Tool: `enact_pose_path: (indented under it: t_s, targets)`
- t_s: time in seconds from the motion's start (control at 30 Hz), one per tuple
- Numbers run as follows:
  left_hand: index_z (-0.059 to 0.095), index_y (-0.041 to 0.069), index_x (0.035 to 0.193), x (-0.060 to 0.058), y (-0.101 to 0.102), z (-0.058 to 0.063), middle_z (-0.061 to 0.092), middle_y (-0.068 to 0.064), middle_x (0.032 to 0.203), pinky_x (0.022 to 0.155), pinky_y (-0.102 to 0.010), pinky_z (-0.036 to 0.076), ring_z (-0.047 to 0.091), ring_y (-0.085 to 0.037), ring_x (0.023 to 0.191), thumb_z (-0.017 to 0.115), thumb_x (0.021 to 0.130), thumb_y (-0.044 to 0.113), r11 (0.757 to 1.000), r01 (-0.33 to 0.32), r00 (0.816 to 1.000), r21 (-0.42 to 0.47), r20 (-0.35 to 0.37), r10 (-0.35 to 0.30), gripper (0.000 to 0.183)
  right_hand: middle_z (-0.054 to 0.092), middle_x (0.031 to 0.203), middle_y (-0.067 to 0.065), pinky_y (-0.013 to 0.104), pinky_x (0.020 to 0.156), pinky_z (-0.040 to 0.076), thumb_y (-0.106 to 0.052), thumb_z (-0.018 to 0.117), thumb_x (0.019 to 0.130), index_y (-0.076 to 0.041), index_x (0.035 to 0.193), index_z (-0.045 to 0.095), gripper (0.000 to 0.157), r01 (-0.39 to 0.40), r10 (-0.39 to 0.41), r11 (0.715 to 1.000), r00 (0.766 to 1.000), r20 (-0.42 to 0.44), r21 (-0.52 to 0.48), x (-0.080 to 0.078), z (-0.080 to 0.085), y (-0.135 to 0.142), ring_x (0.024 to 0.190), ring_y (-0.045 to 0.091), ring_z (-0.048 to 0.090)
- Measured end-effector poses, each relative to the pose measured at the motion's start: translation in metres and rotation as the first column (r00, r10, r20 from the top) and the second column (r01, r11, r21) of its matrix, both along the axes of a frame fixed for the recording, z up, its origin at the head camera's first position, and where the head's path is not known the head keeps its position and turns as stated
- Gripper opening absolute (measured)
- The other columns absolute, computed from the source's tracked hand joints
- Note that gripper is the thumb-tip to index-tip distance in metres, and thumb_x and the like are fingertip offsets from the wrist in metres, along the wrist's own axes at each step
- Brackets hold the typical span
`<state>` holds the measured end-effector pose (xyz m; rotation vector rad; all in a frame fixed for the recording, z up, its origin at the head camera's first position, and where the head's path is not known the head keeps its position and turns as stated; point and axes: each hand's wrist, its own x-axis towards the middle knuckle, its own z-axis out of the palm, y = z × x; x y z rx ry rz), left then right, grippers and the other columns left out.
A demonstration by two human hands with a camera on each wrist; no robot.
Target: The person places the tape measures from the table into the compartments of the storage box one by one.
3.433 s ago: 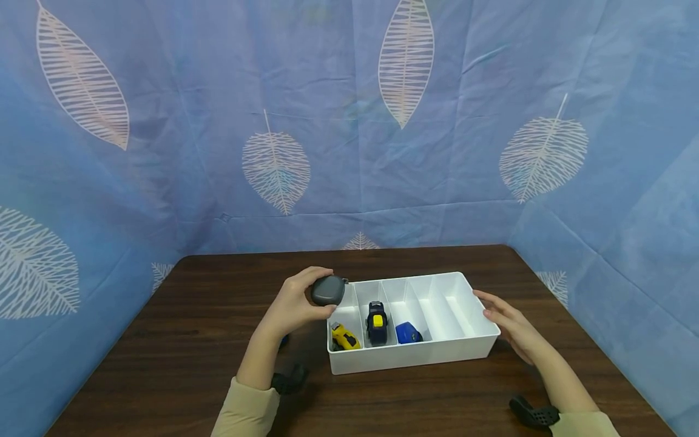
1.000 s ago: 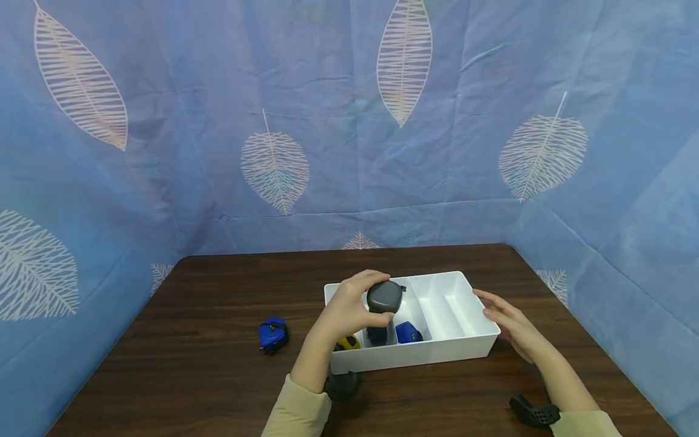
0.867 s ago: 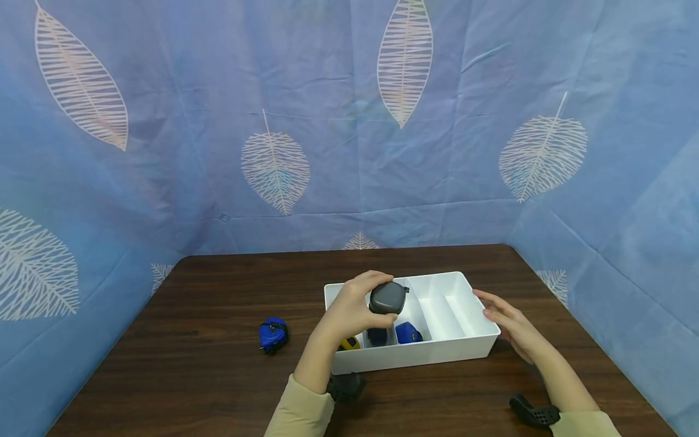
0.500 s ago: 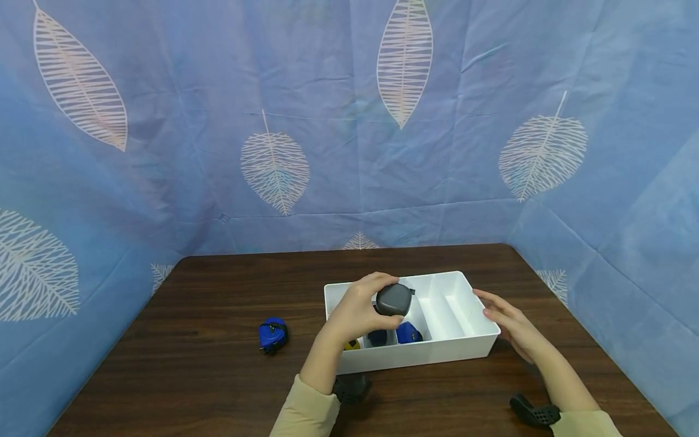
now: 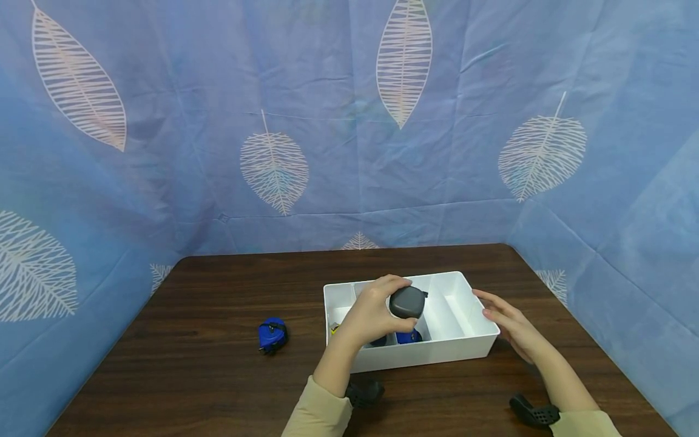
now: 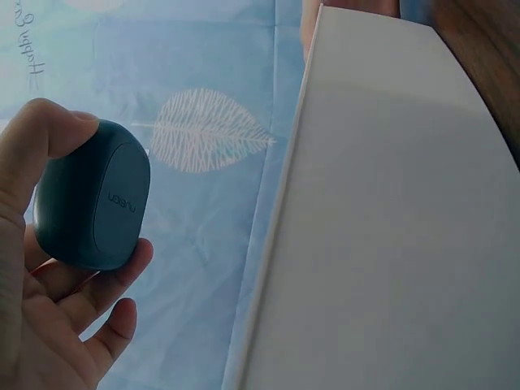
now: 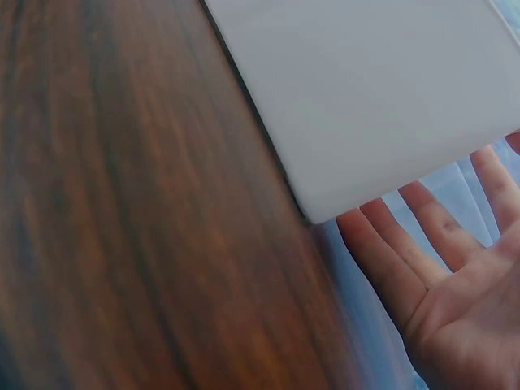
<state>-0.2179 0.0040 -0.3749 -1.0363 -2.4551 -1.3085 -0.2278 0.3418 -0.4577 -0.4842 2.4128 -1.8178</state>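
Observation:
My left hand (image 5: 368, 315) grips a dark grey, rounded tape measure (image 5: 407, 302) between thumb and fingers, over the white divided box (image 5: 426, 357). In the left wrist view the tape measure (image 6: 93, 195) shows small lettering on its case, above the box wall (image 6: 390, 203). Under the hand, a blue tape measure (image 5: 411, 337) shows partly in its compartment. A dark one (image 5: 379, 342) and a yellow one (image 5: 334, 328) are mostly hidden. My right hand (image 5: 516, 328), fingers extended, rests its fingertips at the box's right end; in the right wrist view they reach behind its wall (image 7: 366, 106).
Another blue tape measure (image 5: 272, 335) with a black strap lies on the dark wooden table (image 5: 218, 376), left of the box. Blue leaf-patterned cloth (image 5: 327, 182) hangs behind and at the sides. A black band (image 5: 534, 413) is on the right wrist.
My left hand has carried the grey tape measure rightward across the box, from its left end to over the blue one's compartment. The right hand and box have stayed put.

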Motion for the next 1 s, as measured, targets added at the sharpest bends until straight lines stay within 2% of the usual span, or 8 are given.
enact_pose_path:
  t_s: [0.2,0.23,0.5,0.63,0.8,1.0]
  targets:
    - [0.061,0.011,0.127,0.000,0.007,-0.001,0.059,0.003,0.121,0.068,-0.017,0.047,0.055,-0.008,0.092,0.081,0.072,0.023,1.000,-0.008,0.999,-0.021,-0.034,0.007,0.060,0.042,0.129,-0.006,0.039,0.081,0.050,-0.018,0.041,0.103,-0.005,0.150,0.027,0.050,0.003,-0.003,1.000,1.000,0.001,-0.001,0.000,0.000,0.000,0.106,0.008,0.054]
    - [0.061,0.011,0.127,0.001,0.008,-0.002,0.059,0.003,0.121,0.068,-0.017,0.047,0.055,-0.008,0.092,0.081,0.072,0.023,1.000,-0.011,0.999,-0.026,-0.041,0.010,0.060,0.042,0.131,-0.002,0.039,0.081,0.050,-0.017,0.041,0.103,-0.005,0.150,0.027,0.050,0.000,0.000,1.000,1.000,-0.001,-0.002,0.000,0.000,0.000,0.106,0.008,0.054]
    - [0.061,0.012,0.128,0.002,0.017,-0.006,0.058,0.001,0.125,0.072,-0.018,0.047,0.055,-0.013,0.103,0.080,0.073,0.025,0.998,-0.046,0.999,-0.038,-0.030,0.045,0.060,0.041,0.130,-0.003,0.041,0.080,0.050,-0.018,0.041,0.103,-0.004,0.150,0.026,0.051,0.004,-0.004,1.000,1.000,0.008,-0.002,0.000,0.000,0.000,0.105,0.008,0.055]
    - [0.061,0.012,0.128,0.002,0.022,-0.008,0.058,0.002,0.123,0.069,-0.017,0.047,0.055,-0.011,0.099,0.081,0.072,0.024,0.999,-0.036,0.998,-0.027,-0.044,0.035,0.060,0.040,0.130,-0.002,0.041,0.081,0.049,-0.019,0.042,0.103,-0.004,0.149,0.027,0.051,0.015,-0.015,1.000,1.000,0.008,0.007,-0.001,0.000,0.000,0.105,0.007,0.054]
    - [0.060,0.014,0.130,0.002,0.029,-0.011,0.057,0.002,0.125,0.068,-0.017,0.046,0.054,-0.009,0.098,0.079,0.073,0.026,0.998,-0.039,0.999,-0.042,-0.027,0.038,0.061,0.041,0.129,-0.005,0.041,0.080,0.049,-0.020,0.042,0.103,-0.004,0.149,0.028,0.051,0.022,-0.022,1.000,1.000,0.022,0.009,0.000,-0.001,-0.001,0.105,0.006,0.054]
    - [0.060,0.012,0.130,0.003,0.036,-0.015,0.057,0.002,0.124,0.069,-0.015,0.045,0.053,-0.009,0.102,0.079,0.073,0.028,0.994,-0.061,0.997,-0.088,-0.056,0.056,0.062,0.039,0.132,0.002,0.042,0.081,0.048,-0.020,0.043,0.103,-0.005,0.149,0.028,0.051,0.025,-0.025,1.000,0.999,0.025,0.009,0.000,-0.001,-0.001,0.106,0.006,0.053]
